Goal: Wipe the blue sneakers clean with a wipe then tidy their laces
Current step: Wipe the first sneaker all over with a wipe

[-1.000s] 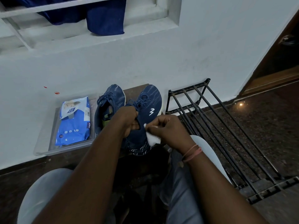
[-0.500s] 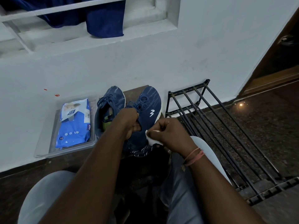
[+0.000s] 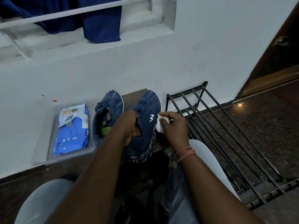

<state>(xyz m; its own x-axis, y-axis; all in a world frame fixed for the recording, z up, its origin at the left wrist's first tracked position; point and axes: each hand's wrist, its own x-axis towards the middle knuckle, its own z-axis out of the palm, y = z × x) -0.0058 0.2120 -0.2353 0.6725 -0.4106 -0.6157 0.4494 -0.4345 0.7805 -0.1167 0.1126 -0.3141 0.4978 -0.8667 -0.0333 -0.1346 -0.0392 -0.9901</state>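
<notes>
Left hand [image 3: 129, 126] grip: fingers curled into the collar of the right sneaker [image 3: 144, 125], clamped on its rim, steadying it. Right hand [image 3: 174, 128] grip: fingers pinched together on a bunched white wipe [image 3: 159, 125], pressed to the shoe's outer side just right of the white logo.

Change over the last second: the wipe was lower, near the heel side of the midsole; it now sits higher and further toward the toe, level with the logo. The left hand's hold on the collar is unchanged. Reading: a stroke along the outer side, heel toward toe, is under way.

Position of task items: both sneakers rest on a small brown surface [image 3: 131, 96] against the wall, toes to the wall. The left sneaker [image 3: 110, 110] stands just beside the held one, untouched by either hand, with something green inside. The laces [image 3: 140, 107] on both look loose and untidied.

Other: wipe pack [image 3: 72, 128] lies in a clear tray [image 3: 64, 159] left of the shoes; black metal rack [image 3: 218, 136] on the floor to the right.

Judgement: cleaning is at an early to middle stage. One side of one shoe is being worked; the other shoe and all lace tidying remain. Whether the inner side is already wiped cannot be told.
</notes>
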